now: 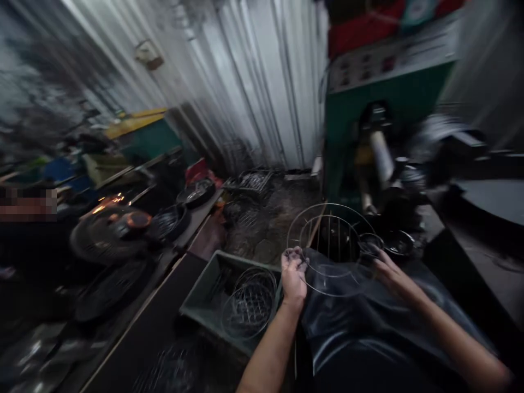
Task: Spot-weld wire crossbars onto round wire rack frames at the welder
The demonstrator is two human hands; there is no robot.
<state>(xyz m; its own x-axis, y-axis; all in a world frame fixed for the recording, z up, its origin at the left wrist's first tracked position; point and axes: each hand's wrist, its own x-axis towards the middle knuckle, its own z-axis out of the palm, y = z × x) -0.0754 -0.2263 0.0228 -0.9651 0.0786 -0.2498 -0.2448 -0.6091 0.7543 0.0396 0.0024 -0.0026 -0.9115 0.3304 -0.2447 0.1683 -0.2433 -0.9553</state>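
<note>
My left hand (293, 275) is closed around the left side of a round wire grille (332, 204). It has large concentric rings and several straight bars, and is held up over a dark shiny apron (347, 333) on my lap. My right hand (388, 268) pinches a smaller metal ring (370, 236) at the right side of the grille. Whether that ring touches the grille I cannot tell. Below and left of my left hand, a green crate (216, 323) holds several round wire grilles (254, 300).
Sparks (110, 202) fly at a bench on the left, beside round dark parts and a person's blurred arm (27, 206). A green machine (344, 131) stands ahead on the right. Corrugated metal sheeting (262, 82) forms the back wall. A tray of metal parts (254, 179) lies before it.
</note>
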